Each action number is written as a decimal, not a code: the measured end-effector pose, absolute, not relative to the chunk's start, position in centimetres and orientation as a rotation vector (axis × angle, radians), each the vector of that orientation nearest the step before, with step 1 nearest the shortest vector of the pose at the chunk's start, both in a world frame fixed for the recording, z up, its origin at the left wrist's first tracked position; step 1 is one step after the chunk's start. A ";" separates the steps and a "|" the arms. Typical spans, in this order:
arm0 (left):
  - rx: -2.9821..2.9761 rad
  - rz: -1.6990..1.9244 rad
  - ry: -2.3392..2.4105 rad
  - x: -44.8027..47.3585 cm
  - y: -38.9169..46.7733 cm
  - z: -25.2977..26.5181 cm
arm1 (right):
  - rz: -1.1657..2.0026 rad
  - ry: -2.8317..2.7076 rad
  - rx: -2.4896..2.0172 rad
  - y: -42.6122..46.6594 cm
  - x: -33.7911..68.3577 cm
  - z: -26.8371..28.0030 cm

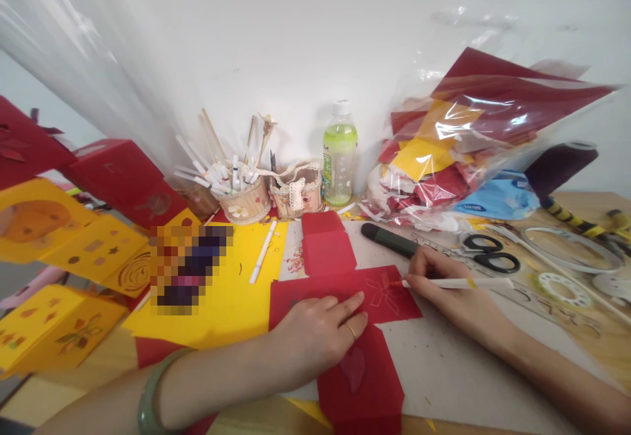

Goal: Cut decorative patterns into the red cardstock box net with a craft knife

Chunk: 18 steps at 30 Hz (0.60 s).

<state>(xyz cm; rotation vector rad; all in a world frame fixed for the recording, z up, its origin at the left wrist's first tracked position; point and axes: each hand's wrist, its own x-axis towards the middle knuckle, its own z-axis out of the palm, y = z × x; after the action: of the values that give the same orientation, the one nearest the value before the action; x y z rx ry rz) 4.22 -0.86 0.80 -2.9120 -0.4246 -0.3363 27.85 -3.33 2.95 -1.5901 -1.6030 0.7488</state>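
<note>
A cross-shaped piece of red card (362,399) with fold lines lies on a whitish board (444,382). My left hand (318,330) rests flat on its middle, fingers stretched out and pressing it down. My right hand (441,280) pinches a white felt-tip marker (486,283). The marker's reddish tip touches the card's right arm, at a pale outline of a petalled flower (384,294). A leaf-like shape (353,368) shows on the lower flap. Part of the card is hidden under my left hand and forearm.
Behind stand a pot of markers (244,202), a lace-trimmed holder (297,192) and a green drink bottle (340,152). Scissors (493,254), a dark cutter knife (389,239) and a clear ruler lie right. A white marker (263,252) lies on yellow paper (221,317). Decorated boxes (64,330) stand left.
</note>
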 end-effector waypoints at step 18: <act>-2.852 -0.478 -0.408 3.9 -0.8 0.3 | 0.753 -1.213 -1.412 -3.1 28.2 2.8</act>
<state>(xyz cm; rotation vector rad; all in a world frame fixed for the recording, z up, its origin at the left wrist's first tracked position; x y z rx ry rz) 3.86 -0.84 0.30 -2.8517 -0.4078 -0.4780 28.23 -3.07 2.84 -1.4121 -1.2130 0.7528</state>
